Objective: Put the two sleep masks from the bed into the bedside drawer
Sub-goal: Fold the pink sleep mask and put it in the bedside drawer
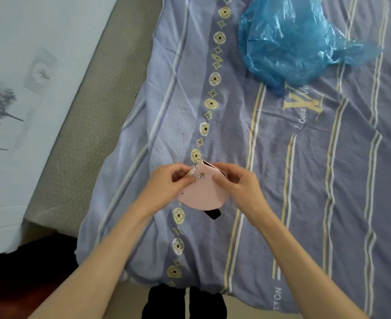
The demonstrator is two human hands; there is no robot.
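Two hands are holding a pink sleep mask above a bed.

The left hand [167, 183] and right hand [238, 185] are pinching the upper edge of the pink sleep mask [201, 194] from either side, its rounded lower edge hanging free, a black strap [213, 213] showing just beneath it. Under them a lilac blanket [305, 180] with pale stripes and a row of flower marks is covering the bed. A crumpled blue plastic bag [291, 42] is lying on the blanket, well apart from the hands.
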